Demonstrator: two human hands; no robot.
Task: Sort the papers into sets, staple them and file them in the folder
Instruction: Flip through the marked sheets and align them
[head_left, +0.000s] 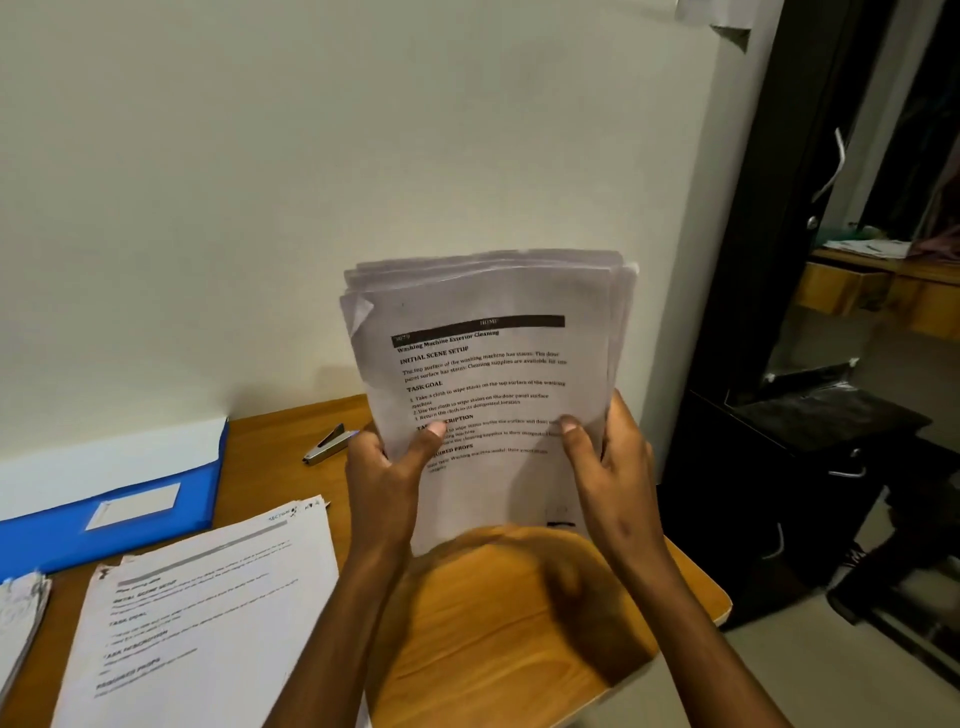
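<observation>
I hold a stack of printed papers (488, 358) upright above the wooden table (519, 613). My left hand (387, 467) grips its left edge with the thumb across the front page. My right hand (605, 462) grips the right edge the same way. The stack's bottom edge hangs just above the tabletop. A second pile of printed sheets (208, 613) lies flat at the lower left. The blue folder (119, 499) lies open against the wall at the left. A small grey stapler (327, 444) rests on the table behind my left hand.
A further bundle of papers (21, 618) pokes in at the left edge. The table ends on the right, where a dark cabinet with drawers (810, 467) stands. A pale wall rises directly behind the table.
</observation>
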